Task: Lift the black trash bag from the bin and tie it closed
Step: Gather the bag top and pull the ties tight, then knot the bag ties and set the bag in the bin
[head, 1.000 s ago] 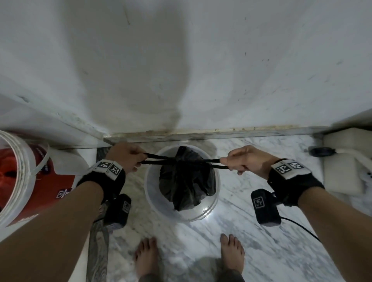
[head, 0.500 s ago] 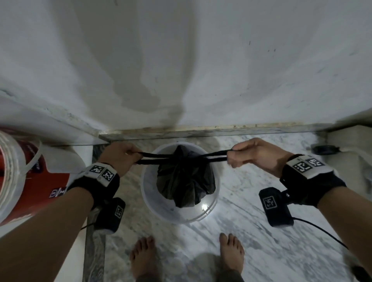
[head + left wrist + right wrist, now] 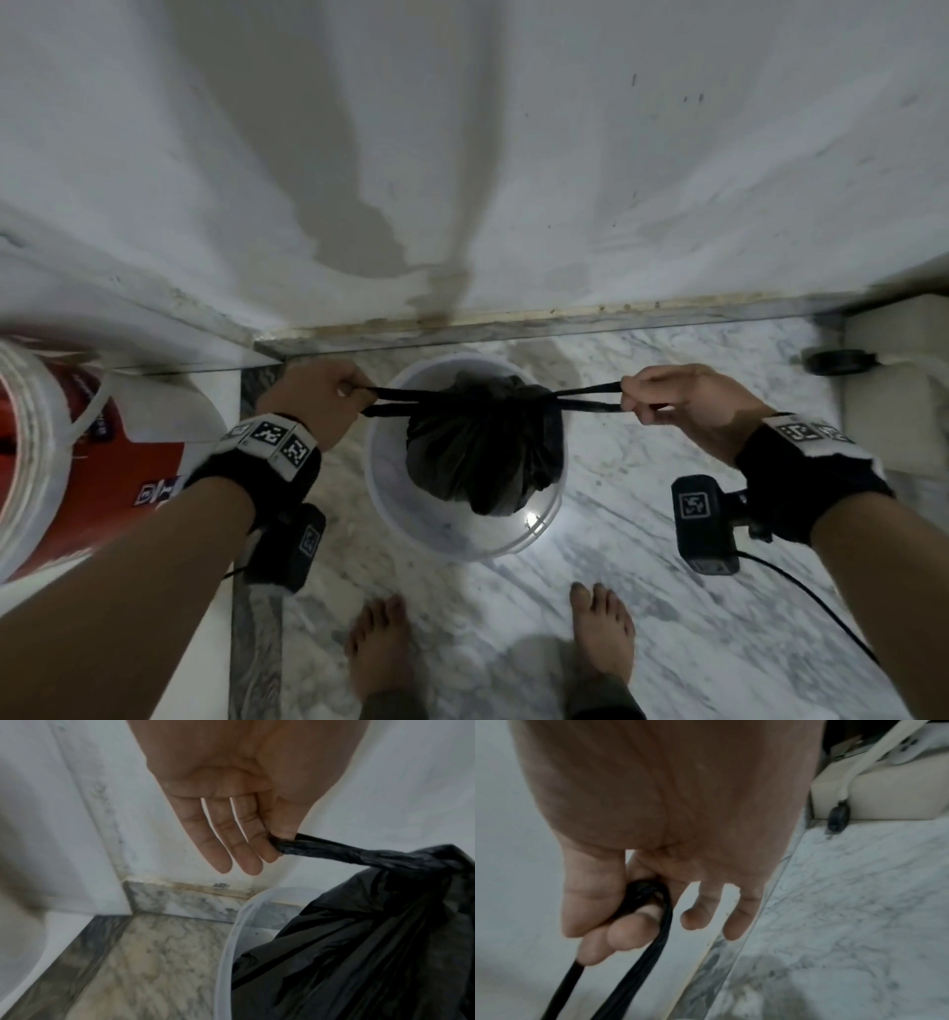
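A black trash bag (image 3: 482, 447) hangs gathered above the round white bin (image 3: 382, 493), its bottom down inside the rim. Two black strips run sideways from the bag's cinched top. My left hand (image 3: 328, 395) pinches the left strip (image 3: 395, 403) between thumb and forefinger; in the left wrist view the other fingers (image 3: 226, 845) stay straight beside the strip (image 3: 321, 850) and the bag (image 3: 359, 953). My right hand (image 3: 678, 406) grips the right strip (image 3: 590, 397), which loops round its curled fingers (image 3: 628, 935) in the right wrist view as a black band (image 3: 654, 947).
A white wall (image 3: 462, 180) stands just behind the bin. A red and white bucket (image 3: 46, 452) sits at the left, a cream fixture (image 3: 893, 401) with a black cap at the right. My bare feet (image 3: 380, 652) stand on the marble floor in front of the bin.
Both hands have drawn farther apart, the right one most, stretching the two strips and cinching the bag's top tighter. The bag still hangs over the bin.
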A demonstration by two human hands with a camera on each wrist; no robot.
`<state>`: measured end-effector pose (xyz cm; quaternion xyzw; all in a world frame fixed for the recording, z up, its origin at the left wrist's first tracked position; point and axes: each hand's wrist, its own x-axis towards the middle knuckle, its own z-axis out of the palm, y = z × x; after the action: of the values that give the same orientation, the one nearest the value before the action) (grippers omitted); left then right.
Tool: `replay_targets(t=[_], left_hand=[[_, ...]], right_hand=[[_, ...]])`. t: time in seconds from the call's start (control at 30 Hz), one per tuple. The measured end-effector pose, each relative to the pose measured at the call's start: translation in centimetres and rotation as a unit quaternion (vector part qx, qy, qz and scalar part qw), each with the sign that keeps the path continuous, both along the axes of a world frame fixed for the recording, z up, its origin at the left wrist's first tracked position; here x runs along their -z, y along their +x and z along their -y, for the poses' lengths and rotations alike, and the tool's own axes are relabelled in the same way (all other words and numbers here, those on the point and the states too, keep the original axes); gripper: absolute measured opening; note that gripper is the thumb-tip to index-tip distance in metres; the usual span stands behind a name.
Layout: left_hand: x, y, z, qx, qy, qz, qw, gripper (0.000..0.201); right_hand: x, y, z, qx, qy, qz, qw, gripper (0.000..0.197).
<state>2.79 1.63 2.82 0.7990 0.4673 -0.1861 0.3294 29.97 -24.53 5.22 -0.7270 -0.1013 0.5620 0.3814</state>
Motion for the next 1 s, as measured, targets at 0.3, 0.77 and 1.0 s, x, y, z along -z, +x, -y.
replay_targets(t=[0.3,0.77,1.0], left_hand=[[1.9,-2.7,1.8,-0.153,-0.118,0.032,0.981,0.014],[-4.3,2.8,2.0,-0.373,-0.498,0.333,0.708,0.012],[-5.4,4.8,2.1,0.155,-0.136,-0.046,0.977,0.036]], right_hand=[[1.8,-0.9,1.2,0.053,-0.195,0.019,0.979,0.025],[-1.5,-2.1,-4.8,0.035,0.072,0.096,0.992,0.017],[-1.6,-4.6,-4.4,-0.507,-0.030,0.413,0.756,0.028]])
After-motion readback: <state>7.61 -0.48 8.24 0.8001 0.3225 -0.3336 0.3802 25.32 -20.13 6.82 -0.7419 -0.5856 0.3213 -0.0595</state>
